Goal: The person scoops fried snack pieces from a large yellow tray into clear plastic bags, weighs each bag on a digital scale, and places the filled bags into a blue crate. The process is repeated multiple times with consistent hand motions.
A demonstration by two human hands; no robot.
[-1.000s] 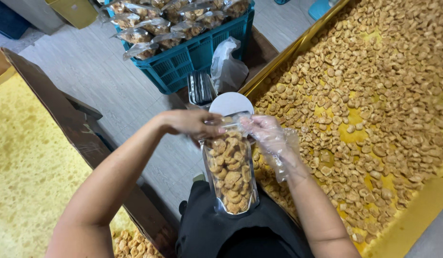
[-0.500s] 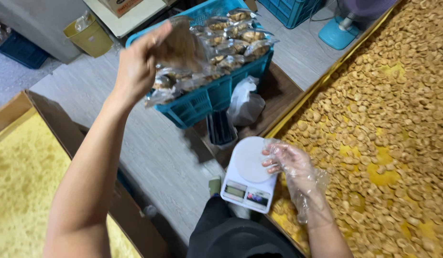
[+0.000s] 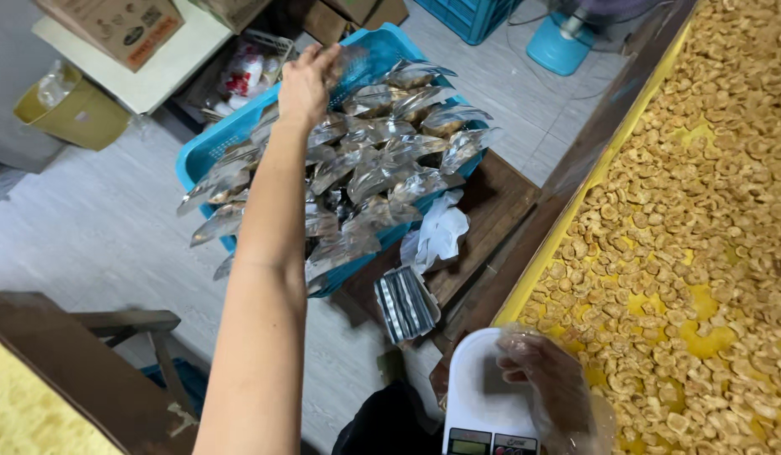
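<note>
Grey floor point(image 3: 95, 227) carries blue crate point(image 3: 206, 152) full of shiny filled bags point(image 3: 382, 160). Beside crate, low brown wooden stand point(image 3: 500, 211) holds white crumpled bag point(image 3: 441, 232) and stack of empty pouches point(image 3: 405, 303). Blue fan base point(image 3: 559, 52) stands on floor, far back.

Single head-worn view, looking steeply down and forward; blue crate point(image 3: 196, 160) ahead on floor, scale point(image 3: 483, 404) close below.

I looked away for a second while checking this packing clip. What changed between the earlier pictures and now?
The left hand carried the filled clear pouch from above the white scale out to the blue crate of packed pouches. The gloved right hand moved onto the scale. The tray of cashews stayed put.
</note>
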